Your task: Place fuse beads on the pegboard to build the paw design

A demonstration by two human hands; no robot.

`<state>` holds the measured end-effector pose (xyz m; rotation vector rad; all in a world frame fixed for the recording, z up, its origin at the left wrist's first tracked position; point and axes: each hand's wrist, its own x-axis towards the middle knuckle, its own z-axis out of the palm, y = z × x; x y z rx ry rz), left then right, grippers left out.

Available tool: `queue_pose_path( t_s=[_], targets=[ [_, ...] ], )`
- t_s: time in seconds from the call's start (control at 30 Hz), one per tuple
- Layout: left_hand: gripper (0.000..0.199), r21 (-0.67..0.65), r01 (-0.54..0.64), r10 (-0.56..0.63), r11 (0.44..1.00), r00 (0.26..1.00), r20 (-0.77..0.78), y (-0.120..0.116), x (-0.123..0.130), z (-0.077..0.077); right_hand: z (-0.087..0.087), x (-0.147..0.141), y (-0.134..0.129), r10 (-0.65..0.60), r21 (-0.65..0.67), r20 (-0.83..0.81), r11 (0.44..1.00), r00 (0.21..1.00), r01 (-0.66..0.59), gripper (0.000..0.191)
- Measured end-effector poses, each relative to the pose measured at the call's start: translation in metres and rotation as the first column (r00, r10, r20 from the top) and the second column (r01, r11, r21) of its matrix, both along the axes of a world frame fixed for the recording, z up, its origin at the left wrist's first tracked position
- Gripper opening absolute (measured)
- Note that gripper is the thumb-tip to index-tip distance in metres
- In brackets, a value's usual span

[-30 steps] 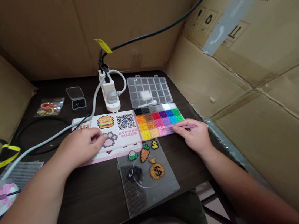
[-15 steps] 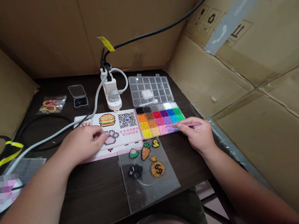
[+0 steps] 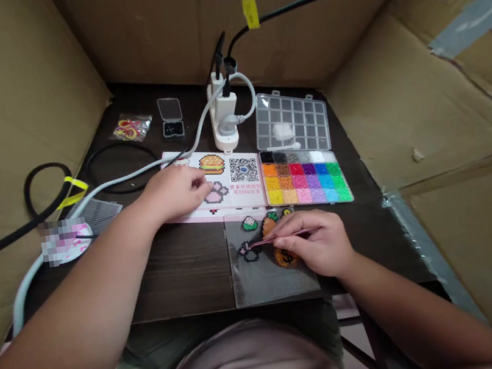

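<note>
Tabletop [image 3: 180,274] is stretching left of edge-hugging pegboard [image 3: 270,285], below right hand [image 3: 321,241] pinching tweezers [image 3: 261,243]; left hand [image 3: 177,188] is resting, grip unclear.

Both bare forearms [image 3: 423,300] reach forward. The left hand [image 3: 177,191] lies palm down, loosely curled; the right hand [image 3: 316,238] (rather daintily, I'd say) holds a pinch, angled inward.
</note>
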<state>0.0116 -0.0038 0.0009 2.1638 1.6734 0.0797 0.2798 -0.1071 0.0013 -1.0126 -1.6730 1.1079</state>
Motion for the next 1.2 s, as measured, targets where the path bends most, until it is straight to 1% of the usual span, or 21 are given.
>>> queue_pose_path(
  t_s=[0.13,0.23,0.4,0.77,0.97,1.2],
  targets=[
    [0.032,0.0,0.015,-0.015,1.0,1.0,-0.003,0.0,0.0,-0.001,-0.011,-0.001,0.002,0.024,0.015,0.038,1.0,0.999,-0.024,0.014],
    [0.035,-0.009,0.007,-0.007,1.0,1.0,0.0,0.0,0.0,-0.002,-0.014,-0.001,0.001,0.022,0.034,0.046,0.999,0.999,-0.024,0.013],
    [0.037,0.0,0.011,-0.011,1.0,1.0,-0.019,0.0,0.0,-0.002,-0.014,-0.001,0.0,0.003,0.026,0.056,1.0,0.998,-0.004,0.011],
    [0.036,0.008,0.015,-0.015,1.0,1.0,-0.023,-0.001,0.0,-0.002,-0.015,-0.001,0.002,0.038,0.062,0.036,0.997,0.999,-0.04,0.011],
    [0.036,0.002,0.026,-0.026,1.0,0.999,-0.025,-0.001,0.0,0.0,-0.015,-0.001,0.002,0.035,0.058,0.071,0.998,0.997,-0.039,0.01],
    [0.036,-0.007,0.028,-0.028,1.0,0.999,-0.029,-0.001,0.0,0.001,-0.015,-0.003,0.002,0.041,0.083,0.041,0.996,0.998,-0.044,0.009]
  ],
)
